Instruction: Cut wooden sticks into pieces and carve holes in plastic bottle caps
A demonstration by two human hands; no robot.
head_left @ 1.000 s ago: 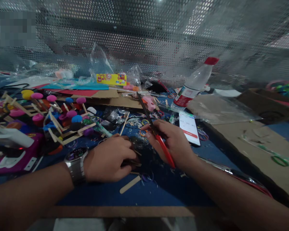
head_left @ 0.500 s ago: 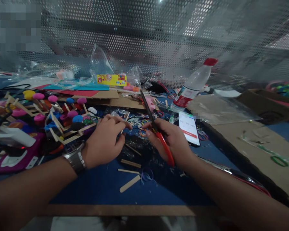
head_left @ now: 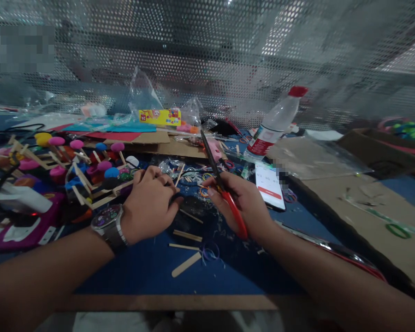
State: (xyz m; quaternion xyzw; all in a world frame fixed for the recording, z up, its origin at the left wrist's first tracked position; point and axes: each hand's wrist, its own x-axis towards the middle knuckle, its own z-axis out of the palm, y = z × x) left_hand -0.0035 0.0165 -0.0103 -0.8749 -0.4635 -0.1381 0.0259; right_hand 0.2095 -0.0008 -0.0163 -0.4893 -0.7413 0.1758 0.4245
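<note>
Red-handled scissors [head_left: 212, 161] with dark blades, seemingly together, point forward from the right hand [head_left: 251, 200]. Pale wooden sticks [head_left: 186, 264] lie loose on the blue desk [head_left: 249, 276], one broad and round-ended.

Only clear read was "24", in a dark red square [head_left: 143, 117] at the left end of the yellow label [head_left: 159, 117]; the lettering at that label's right end was too small to make out. Phone [head_left: 269, 184] screen showed a row of grey digits above a red button [head_left: 270, 192] with pale text, both too blurred to read. Bottle [head_left: 278, 115] carried a red-and-white label [head_left: 263, 139], wording illegible. Watch [head_left: 107, 220] dial was lit with coloured marks, figures unreadable.
</note>
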